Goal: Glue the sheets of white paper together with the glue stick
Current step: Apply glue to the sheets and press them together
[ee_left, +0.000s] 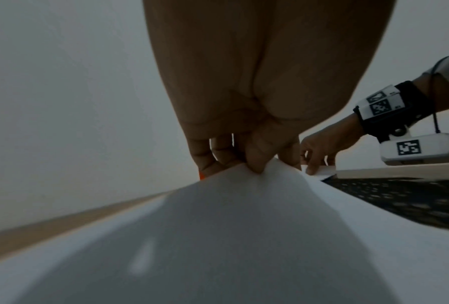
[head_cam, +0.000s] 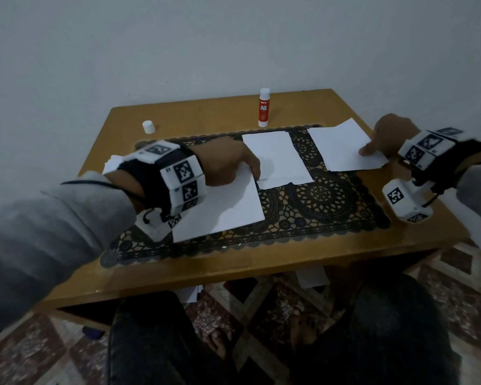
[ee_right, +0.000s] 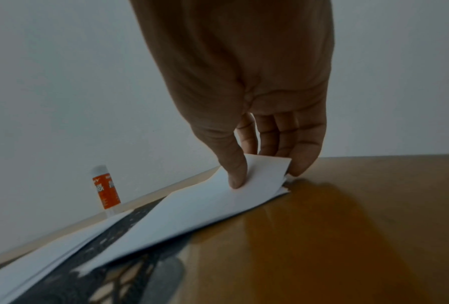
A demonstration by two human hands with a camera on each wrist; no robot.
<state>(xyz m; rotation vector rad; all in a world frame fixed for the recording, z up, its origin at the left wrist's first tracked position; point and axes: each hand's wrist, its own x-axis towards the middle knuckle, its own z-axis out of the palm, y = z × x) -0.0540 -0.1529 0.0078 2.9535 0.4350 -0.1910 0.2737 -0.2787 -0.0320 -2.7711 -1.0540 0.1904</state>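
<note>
Tabletop (head_cam: 331, 107): wood with a glossy, smooth finish that mirrors shadows at its right side. Placemat (head_cam: 325, 201): black openwork lace pattern, matt. Sheets of paper (head_cam: 278, 157): white, matt and smooth; the sheet at 3 o'clock (ee_right: 200, 207) is thin enough to bend where it is pinched. Glue stick (head_cam: 264, 108) at 12 o'clock: smooth plastic tube, white with a red label. Cap (head_cam: 148, 127) at 10 o'clock: white plastic. Sleeves (head_cam: 53, 218): grey soft cloth. Floor rug (head_cam: 261, 307): patterned woven cloth.
</note>
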